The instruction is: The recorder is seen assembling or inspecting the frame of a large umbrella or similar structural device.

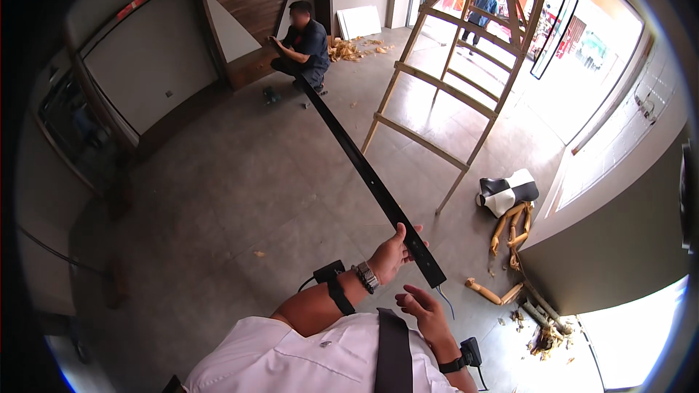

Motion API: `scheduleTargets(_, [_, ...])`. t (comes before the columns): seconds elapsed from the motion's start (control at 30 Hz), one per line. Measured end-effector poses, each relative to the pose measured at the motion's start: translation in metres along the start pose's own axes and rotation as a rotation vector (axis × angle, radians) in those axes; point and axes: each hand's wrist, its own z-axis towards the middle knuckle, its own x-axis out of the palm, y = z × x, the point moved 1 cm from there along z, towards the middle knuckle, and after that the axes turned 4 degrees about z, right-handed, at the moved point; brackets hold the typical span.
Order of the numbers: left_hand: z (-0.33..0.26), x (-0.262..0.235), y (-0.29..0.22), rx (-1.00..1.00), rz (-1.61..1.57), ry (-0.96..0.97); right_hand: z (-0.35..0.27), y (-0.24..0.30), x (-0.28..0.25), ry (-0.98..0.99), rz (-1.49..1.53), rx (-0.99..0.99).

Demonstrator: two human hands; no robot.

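A long, thin black rail [364,169] runs from just ahead of me toward the far left of the room. My left hand [390,259] is closed around its near part, thumb on top and fingers reaching under the far side. Out of the rail's near end hangs a thin blue-grey wire [447,303]. Just below that end, my right hand [428,316] is open, its fingers apart and loosely bent, touching nothing that I can see. At the rail's far end a crouching person [309,40] in dark clothes has their hands on it.
A wooden stepladder [449,90] stands right of the rail. Jointed wooden mannequin arms [518,222] and a black-and-white bundle [508,193] lie at the right, near brown scraps [547,338]. A small green tool [271,95] rests by the crouching person. Another person [482,11] is beyond the ladder.
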Motion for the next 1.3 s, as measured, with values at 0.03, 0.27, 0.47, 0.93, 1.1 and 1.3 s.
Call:
scheduleTargets(0.03, [0.000, 0.000, 0.000, -0.005, 0.008, 0.004, 0.003, -0.002, 0.000, -0.001, 0.097, 0.030])
scheduleTargets(0.27, [0.002, -0.009, 0.007, -0.004, 0.057, 0.047, 0.014, 0.004, 0.013, -0.028, 0.490, 0.029])
scheduleTargets(0.47, [0.001, -0.016, 0.010, -0.007, 0.088, 0.095, 0.032, -0.011, 0.012, -0.040, 0.760, -0.036])
scheduleTargets(0.93, [0.008, -0.023, 0.001, -0.100, 0.059, 0.169, 0.055, 0.004, 0.026, -0.124, 1.026, -0.429])
scheduleTargets(1.1, [0.032, -0.036, 0.016, -0.112, -0.002, 0.199, 0.059, -0.005, 0.016, -0.139, 1.097, -0.432])
scheduleTargets(1.3, [0.036, -0.049, 0.019, -0.089, -0.020, 0.211, 0.058, -0.003, -0.007, -0.207, 1.019, -0.410])
